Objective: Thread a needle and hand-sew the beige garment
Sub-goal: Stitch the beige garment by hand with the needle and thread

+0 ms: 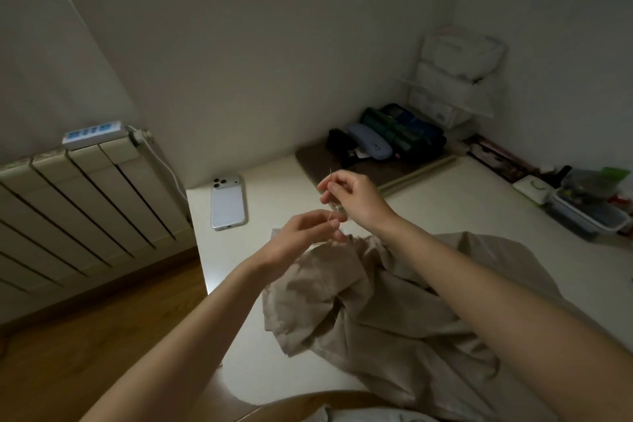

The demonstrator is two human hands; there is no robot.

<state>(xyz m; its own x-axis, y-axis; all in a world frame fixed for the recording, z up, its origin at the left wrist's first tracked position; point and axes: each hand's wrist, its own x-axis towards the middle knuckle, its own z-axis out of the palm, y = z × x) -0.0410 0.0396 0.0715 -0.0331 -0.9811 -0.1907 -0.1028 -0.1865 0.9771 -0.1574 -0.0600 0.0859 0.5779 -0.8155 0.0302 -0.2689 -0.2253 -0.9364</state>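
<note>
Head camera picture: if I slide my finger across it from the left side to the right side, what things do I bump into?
Radiator → phone → left hand pinching the thread → right hand holding the needle → clear plastic box.

Thread barely traceable; needle [330, 176] mostly behind the right fingers [327, 190]; beige garment [394, 305] past the bottom edge.

Garment [394, 301] heaped on tabletop [281, 188], near edge, right of centre. Phone [228, 201] on tabletop, left, behind garment. Radiator [85, 209] left of tabletop, power strip [92, 135] on top. Pouches [387, 140] at back by wall; containers [589, 212] at far right edge.
</note>
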